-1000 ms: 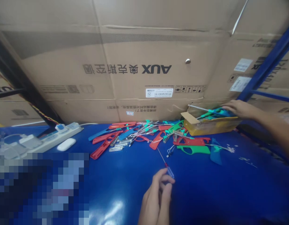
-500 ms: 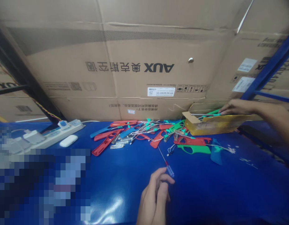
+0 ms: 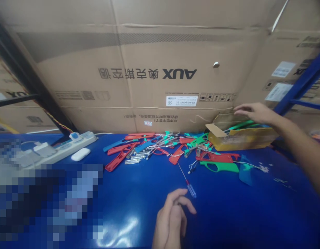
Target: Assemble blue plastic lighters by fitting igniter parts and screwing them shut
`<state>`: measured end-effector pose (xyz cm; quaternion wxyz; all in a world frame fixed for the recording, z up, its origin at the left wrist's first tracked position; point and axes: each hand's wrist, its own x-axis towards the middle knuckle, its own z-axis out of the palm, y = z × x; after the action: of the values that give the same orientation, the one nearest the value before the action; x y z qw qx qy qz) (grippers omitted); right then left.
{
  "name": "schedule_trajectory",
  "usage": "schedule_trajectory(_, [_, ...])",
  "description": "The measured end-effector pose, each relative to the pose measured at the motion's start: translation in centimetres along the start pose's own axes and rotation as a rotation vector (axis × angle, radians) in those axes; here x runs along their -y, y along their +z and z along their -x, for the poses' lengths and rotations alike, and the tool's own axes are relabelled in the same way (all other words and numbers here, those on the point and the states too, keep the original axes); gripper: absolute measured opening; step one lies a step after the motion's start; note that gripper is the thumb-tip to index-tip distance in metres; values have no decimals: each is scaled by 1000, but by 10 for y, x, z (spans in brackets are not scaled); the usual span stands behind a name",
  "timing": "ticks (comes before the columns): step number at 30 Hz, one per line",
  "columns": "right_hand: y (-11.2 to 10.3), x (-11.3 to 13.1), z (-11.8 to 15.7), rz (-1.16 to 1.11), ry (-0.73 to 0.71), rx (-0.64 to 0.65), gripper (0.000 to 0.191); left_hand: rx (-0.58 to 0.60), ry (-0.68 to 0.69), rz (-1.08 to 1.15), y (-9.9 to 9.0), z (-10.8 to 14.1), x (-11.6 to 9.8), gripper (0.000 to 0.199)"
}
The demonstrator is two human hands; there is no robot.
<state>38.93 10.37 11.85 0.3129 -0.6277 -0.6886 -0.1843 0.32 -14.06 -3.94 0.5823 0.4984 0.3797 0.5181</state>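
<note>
My left hand [image 3: 172, 216] is over the front of the blue table, its fingers loosely bent and apart with nothing in them. Just beyond its fingertips lies a screwdriver [image 3: 191, 190] with a clear bluish handle and a thin shaft. My right hand [image 3: 253, 112] hovers above the yellow-taped cardboard box [image 3: 243, 141], fingers stretched out and holding nothing. Green and blue lighter-like pieces [image 3: 244, 124] lie inside that box. Left of it spreads a pile of red, blue and green handle-shaped casings, among them a green casing [image 3: 227, 166] and a red casing [image 3: 120, 159].
A white power strip [image 3: 72, 143] with plugs runs along the left, beside a white oval case [image 3: 81, 154]. Big cardboard sheets [image 3: 139, 90] stand behind the table. A blue metal post [image 3: 302, 79] slants at the right. White bits [image 3: 263, 167] lie near a blue translucent piece [image 3: 245, 173].
My right hand has risen out of the box and its fingers have straightened, with nothing in them. My left hand's fingers have spread slightly. The view has shifted a little left.
</note>
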Motion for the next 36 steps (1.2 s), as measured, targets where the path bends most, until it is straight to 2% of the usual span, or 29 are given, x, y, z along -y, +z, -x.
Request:
schedule_trajectory(2, [6, 17, 12, -14, -21, -31, 24, -21, -21, -32, 2, -1, -3, 53])
schedule_trajectory(4, [15, 39, 33, -22, -63, -116, 32, -54, -52, -52, 5, -3, -5, 49])
schedule_trajectory(7, [36, 75, 73, -43, -272, -189, 42, -91, -84, -58, 8, -4, -4, 50])
schedule_trajectory(10, [58, 100, 106, -75, -392, -100, 38, -104, -68, -113, 2, -7, -10, 48])
schedule_trajectory(12, [68, 107, 119, -87, -442, -3, 37, -100, 10, -216, -10, -17, -26, 41])
schedule_trajectory(15, [74, 110, 127, -136, -415, 95, 43, -56, 210, -491, -42, -54, -63, 36])
schedule_trajectory(17, [74, 111, 128, -199, -363, 123, 51, -142, 371, -662, -62, -95, -85, 36])
schedule_trajectory(19, [74, 114, 128, -248, -335, 146, 55, -224, 424, -826, -75, -139, -94, 35])
schedule_trajectory(20, [74, 115, 128, -263, -331, 155, 55, -243, 422, -917, -78, -158, -93, 37])
schedule_trajectory(22, [73, 118, 130, -280, -340, 168, 55, -194, 398, -1287, -80, -188, -82, 38])
schedule_trajectory(24, [74, 120, 132, -296, -352, 177, 54, -186, 377, -1415, -81, -202, -63, 30])
schedule_trajectory(27, [74, 124, 135, -322, -344, 188, 53, -169, 340, -1522, -85, -204, -41, 27])
schedule_trajectory(29, [74, 125, 136, -332, -329, 195, 53, -153, 325, -1562, -88, -202, -34, 28])
schedule_trajectory(33, [72, 128, 136, -334, -326, 223, 51, -149, 317, -1603, -90, -199, -37, 29])
schedule_trajectory(36, [71, 129, 136, -325, -322, 219, 52, -186, 414, -1598, -87, -195, -46, 34])
